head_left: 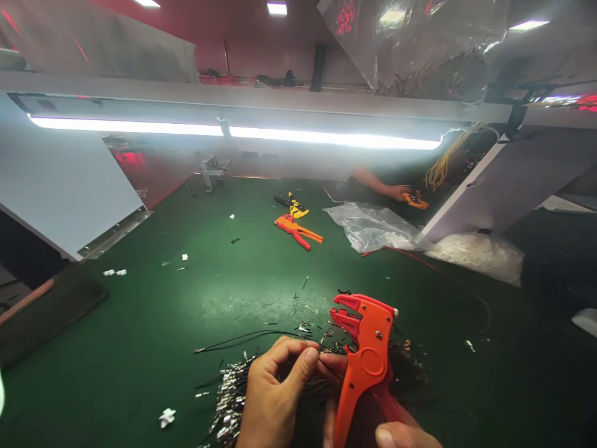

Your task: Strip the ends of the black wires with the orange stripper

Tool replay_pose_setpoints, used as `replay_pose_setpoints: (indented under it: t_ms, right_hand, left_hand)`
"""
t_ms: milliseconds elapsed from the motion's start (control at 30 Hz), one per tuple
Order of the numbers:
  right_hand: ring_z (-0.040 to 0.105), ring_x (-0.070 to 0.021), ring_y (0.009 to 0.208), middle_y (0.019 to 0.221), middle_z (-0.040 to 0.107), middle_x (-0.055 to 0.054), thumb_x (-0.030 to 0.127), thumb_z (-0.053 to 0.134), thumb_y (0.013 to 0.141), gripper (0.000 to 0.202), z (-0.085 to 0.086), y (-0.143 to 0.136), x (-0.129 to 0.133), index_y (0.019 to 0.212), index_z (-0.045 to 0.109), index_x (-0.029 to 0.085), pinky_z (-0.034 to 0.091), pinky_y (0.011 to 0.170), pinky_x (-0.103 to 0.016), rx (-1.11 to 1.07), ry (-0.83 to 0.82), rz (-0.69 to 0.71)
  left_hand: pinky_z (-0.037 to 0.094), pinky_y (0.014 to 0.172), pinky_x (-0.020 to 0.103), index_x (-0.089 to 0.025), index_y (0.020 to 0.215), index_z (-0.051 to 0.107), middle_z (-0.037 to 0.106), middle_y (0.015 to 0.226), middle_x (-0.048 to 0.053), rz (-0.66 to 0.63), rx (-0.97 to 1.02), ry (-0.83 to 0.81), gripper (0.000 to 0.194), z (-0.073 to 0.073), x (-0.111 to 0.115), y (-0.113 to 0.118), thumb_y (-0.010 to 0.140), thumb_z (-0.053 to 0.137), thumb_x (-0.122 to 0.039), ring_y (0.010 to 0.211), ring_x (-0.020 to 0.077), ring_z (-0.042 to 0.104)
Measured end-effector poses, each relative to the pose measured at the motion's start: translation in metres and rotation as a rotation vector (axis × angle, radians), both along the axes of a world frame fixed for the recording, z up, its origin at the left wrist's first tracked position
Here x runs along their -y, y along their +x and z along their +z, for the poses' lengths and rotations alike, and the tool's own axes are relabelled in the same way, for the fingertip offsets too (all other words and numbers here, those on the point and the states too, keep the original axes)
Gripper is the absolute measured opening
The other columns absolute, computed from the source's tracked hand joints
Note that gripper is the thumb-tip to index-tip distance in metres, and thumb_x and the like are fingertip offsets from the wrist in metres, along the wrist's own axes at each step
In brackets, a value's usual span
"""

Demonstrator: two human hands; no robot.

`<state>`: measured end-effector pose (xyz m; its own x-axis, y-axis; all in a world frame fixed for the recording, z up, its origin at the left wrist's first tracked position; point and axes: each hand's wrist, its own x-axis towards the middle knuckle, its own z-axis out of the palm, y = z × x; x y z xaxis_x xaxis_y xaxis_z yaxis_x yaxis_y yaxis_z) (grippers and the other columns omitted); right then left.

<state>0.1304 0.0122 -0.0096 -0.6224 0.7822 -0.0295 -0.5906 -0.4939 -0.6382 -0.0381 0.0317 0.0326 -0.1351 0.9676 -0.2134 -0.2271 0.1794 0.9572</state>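
My left hand (280, 389) pinches a thin black wire (247, 338) between thumb and index finger; its terminal end points left. My right hand (396, 434) holds an orange and red wire stripper (368, 354), whose red jaws face left and stand apart. Some fingers of that hand reach behind the tool toward my left fingertips, partly hidden. Beside and under my left hand lies a bundle of black wires with shiny terminals (229, 398). Small wire scraps (321, 330) are scattered in front of my hands.
Farther back on the green table (140, 323) lie a second orange and red stripper (298, 231), a yellow and black tool (293, 205), a clear plastic bag (370, 225) and a filled bag (480, 254). Another person's hand (396, 191) holds an orange tool at the back right.
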Motion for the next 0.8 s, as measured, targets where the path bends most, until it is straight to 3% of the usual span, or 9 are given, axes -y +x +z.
replay_pose_setpoints:
  t_ms: [200,500,800]
  right_hand:
    - [0.070,-0.0342,0.097,0.104,0.078,-0.011,0.048,0.075,0.069,0.080,0.0065,0.0024,0.0000,0.142,0.052,0.022,0.047,0.087,-0.046,0.115,0.001,0.017]
    - [0.073,-0.0253,0.088,0.103,0.079,-0.012,0.041,0.075,0.079,0.067,0.0013,-0.0014,0.0005,0.142,0.056,0.024,0.045,0.079,-0.036,-0.031,0.025,0.021]
    - [0.073,-0.0229,0.085,0.106,0.079,-0.013,0.040,0.074,0.079,0.069,0.0005,-0.0019,-0.0001,0.144,0.056,0.027,0.045,0.073,-0.031,-0.076,-0.005,0.043]
  left_hand:
    - [0.046,0.079,0.029,-0.022,0.066,0.081,0.074,0.079,0.005,-0.046,0.009,-0.014,0.027,-0.0009,-0.0007,-0.0035,0.071,0.082,-0.048,0.080,0.0213,0.064]
    - [0.044,0.070,0.026,-0.021,0.072,0.080,0.067,0.062,-0.001,-0.090,0.025,-0.073,0.022,-0.0015,-0.0022,-0.0070,0.074,0.081,-0.042,0.059,0.0130,0.049]
    - [0.037,0.060,0.024,-0.019,0.071,0.077,0.067,0.061,0.000,-0.107,0.059,-0.117,0.027,-0.0035,-0.0031,-0.0080,0.073,0.082,-0.046,0.058,0.0120,0.048]
